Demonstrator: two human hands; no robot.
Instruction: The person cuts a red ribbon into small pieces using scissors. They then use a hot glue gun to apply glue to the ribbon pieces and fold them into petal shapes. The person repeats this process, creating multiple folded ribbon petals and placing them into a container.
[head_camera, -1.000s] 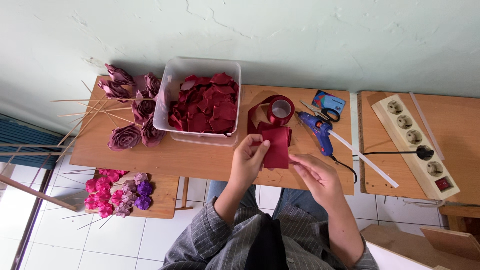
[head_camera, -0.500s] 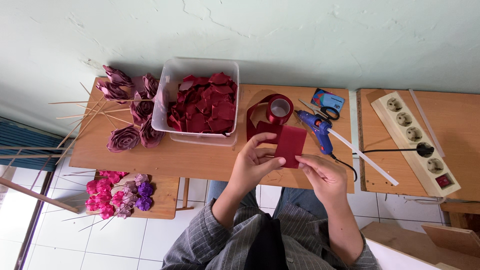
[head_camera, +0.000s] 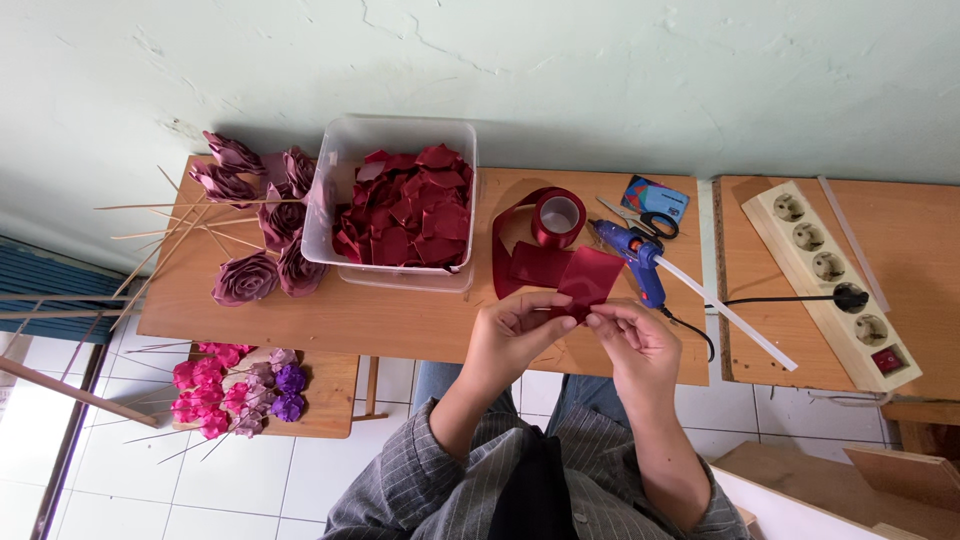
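Two hands hold a red ribbon piece over a wooden table.

The left hand (head_camera: 515, 335) and the right hand (head_camera: 635, 340) both pinch the bottom edge of the ribbon piece (head_camera: 590, 280) with their fingertips, and the two hands are close together. The piece is dark red and sits just above the table (head_camera: 400, 315), near its front edge. Right behind it is a ribbon roll (head_camera: 557, 217) with a loose tail. A blue glue gun (head_camera: 630, 258) lies just to the right, and scissors (head_camera: 645, 220) are near it. A clear box (head_camera: 345, 170) full of red petals (head_camera: 410, 210) stands to the left. Purple ribbon roses (head_camera: 265, 215) on thin sticks lie at the far left. A power strip (head_camera: 830, 280) sits on the next table. Pink and purple flowers (head_camera: 230, 390) rest on a low stool.
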